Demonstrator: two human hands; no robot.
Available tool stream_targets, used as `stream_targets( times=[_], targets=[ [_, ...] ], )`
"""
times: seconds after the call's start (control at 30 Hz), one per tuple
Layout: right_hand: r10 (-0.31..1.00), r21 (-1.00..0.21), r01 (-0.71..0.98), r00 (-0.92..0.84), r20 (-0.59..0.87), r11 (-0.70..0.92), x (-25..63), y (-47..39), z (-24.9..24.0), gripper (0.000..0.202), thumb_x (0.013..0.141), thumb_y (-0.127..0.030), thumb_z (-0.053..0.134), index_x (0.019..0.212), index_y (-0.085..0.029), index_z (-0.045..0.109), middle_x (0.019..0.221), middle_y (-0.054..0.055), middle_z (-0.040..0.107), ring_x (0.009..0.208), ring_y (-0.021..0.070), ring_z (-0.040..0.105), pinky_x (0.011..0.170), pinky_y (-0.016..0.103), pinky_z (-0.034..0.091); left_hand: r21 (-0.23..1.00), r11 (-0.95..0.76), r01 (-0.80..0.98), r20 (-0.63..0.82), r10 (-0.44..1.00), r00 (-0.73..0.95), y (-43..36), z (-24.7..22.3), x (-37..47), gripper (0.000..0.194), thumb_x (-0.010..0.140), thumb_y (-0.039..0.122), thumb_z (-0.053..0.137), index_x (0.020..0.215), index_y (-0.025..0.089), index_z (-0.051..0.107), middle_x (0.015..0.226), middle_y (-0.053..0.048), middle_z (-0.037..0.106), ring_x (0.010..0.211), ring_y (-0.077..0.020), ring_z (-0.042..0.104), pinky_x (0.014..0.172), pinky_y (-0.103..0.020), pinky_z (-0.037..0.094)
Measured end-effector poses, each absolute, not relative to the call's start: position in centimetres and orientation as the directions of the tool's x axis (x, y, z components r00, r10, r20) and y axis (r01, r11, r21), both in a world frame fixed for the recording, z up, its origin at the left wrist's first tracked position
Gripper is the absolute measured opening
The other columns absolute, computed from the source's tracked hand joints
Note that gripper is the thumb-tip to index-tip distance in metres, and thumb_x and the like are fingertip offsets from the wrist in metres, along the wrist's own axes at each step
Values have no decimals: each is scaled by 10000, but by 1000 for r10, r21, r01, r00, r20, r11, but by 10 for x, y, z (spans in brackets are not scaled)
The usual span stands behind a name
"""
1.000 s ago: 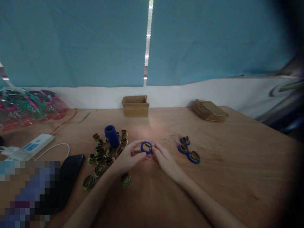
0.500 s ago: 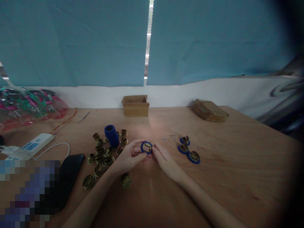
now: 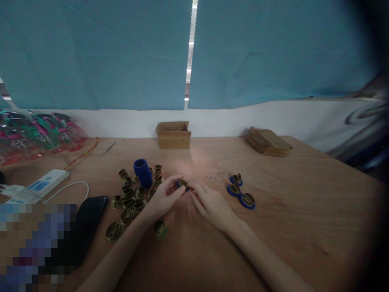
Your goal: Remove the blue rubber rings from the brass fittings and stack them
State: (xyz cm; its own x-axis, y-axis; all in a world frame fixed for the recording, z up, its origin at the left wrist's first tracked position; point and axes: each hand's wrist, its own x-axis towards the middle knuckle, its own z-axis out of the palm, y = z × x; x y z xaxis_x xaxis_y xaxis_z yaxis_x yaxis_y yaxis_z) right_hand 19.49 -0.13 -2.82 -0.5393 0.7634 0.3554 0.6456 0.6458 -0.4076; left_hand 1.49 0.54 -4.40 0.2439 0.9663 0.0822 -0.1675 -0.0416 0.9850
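Observation:
Between my hands, above the middle of the table, is a blue ring with a brass-coloured round metal piece in it (image 3: pixel 182 184). My left hand (image 3: pixel 165 199) pinches its left side with thumb and fingers. On its right edge are the closed fingertips of my right hand (image 3: pixel 208 202), which partly hide it. Left of my hands stands a leaning stack of blue rings (image 3: pixel 142 172), among several loose brass-coloured round pieces (image 3: pixel 128 202). One more brass piece (image 3: pixel 161 229) lies below my left wrist. To the right lie three blue rings with brass pieces in them (image 3: pixel 234 189).
Small clear bits (image 3: pixel 215 177) are scattered beyond my right hand. An open cardboard box (image 3: pixel 174 140) and a second cardboard box (image 3: pixel 269 142) stand at the back. On the left are a black phone (image 3: pixel 91 219), a white power strip (image 3: pixel 45 184), tweezers (image 3: pixel 108 148) and wrapped pink-and-green items (image 3: pixel 42 132).
The held ring has tilted from facing me to a flatter angle and shifted slightly left. My right hand has moved left and its fingers now reach over the ring's edge.

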Motion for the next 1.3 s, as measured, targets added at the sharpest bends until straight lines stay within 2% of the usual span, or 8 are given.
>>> stream_targets(
  times=[0.2, 0.3, 0.43, 0.53, 0.63, 0.93, 1.17, 1.3],
  targets=[
    [854, -536, 666, -381, 354, 519, 197, -3, -29, 150, 889, -176, 427, 1026, -171, 487, 810, 53, 621, 704, 182, 610, 628, 299, 458, 981, -157, -118, 178, 965, 192, 4, -46, 15, 495, 733, 210, 705, 1184, 174, 504, 1139, -98, 610, 1073, -216, 592, 978, -393, 442],
    [911, -671, 615, -281, 304, 413, 194, 0, -34, 90, 870, -205, 454, 947, -189, 499, 748, 22, 604, 665, 165, 591, 617, 291, 446, 955, -293, 32, 287, 949, 134, 3, -45, 14, 467, 718, 192, 714, 1147, 186, 528, 1129, -85, 604, 1081, -229, 577, 979, -401, 434],
    [974, -971, 236, -210, -83, -32, 188, 8, -46, 90, 868, -254, 435, 920, -201, 485, 704, -4, 618, 545, 127, 585, 505, 243, 455, 896, -392, 208, 368, 918, 144, 0, -41, 16, 442, 717, 205, 722, 1124, 205, 551, 1097, -78, 633, 1031, -234, 595, 965, -410, 437],
    [831, -898, -98, -432, -351, -430, 186, 12, -53, 229, 905, -343, 395, 919, -163, 535, 722, 33, 660, 585, 124, 639, 554, 234, 503, 904, -389, 176, 367, 919, 145, -2, -42, 20, 444, 715, 226, 730, 1117, 200, 541, 1074, -82, 643, 999, -229, 615, 928, -396, 468],
    [709, -771, -244, -614, -347, -588, 187, 13, -53, 395, 931, -426, 356, 867, -121, 601, 762, 72, 684, 669, 122, 669, 637, 214, 517, 900, -412, 143, 396, 909, 131, -3, -44, 22, 472, 712, 185, 718, 1137, 205, 513, 1108, -83, 631, 1027, -226, 614, 938, -396, 471],
    [789, -799, -246, -469, -397, -548, 188, 13, -40, 226, 879, -373, 560, 897, -149, 586, 642, -4, 637, 516, 73, 593, 485, 156, 454, 671, -567, 478, 524, 818, 235, -6, -38, 17, 467, 750, 222, 685, 1193, 225, 538, 1212, -87, 603, 1147, -261, 540, 1020, -461, 380],
    [794, -830, -149, -422, -438, -537, 195, 9, -27, 267, 885, -378, 489, 780, -146, 570, 636, 7, 598, 495, 60, 542, 469, 154, 418, 745, -545, 386, 443, 835, 325, -10, -30, 14, 646, 728, 291, 721, 1312, 238, 449, 1276, -101, 581, 1179, -268, 542, 1019, -442, 403],
    [917, -960, 87, -286, -279, -266, 216, 8, -9, 250, 862, -393, 475, 759, -174, 539, 604, -10, 562, 501, 102, 523, 485, 218, 405, 757, -554, 347, 418, 818, 395, -14, -20, 15, 555, 803, 254, 634, 1327, 255, 448, 1344, -80, 531, 1226, -249, 508, 1046, -415, 383]
  ],
)
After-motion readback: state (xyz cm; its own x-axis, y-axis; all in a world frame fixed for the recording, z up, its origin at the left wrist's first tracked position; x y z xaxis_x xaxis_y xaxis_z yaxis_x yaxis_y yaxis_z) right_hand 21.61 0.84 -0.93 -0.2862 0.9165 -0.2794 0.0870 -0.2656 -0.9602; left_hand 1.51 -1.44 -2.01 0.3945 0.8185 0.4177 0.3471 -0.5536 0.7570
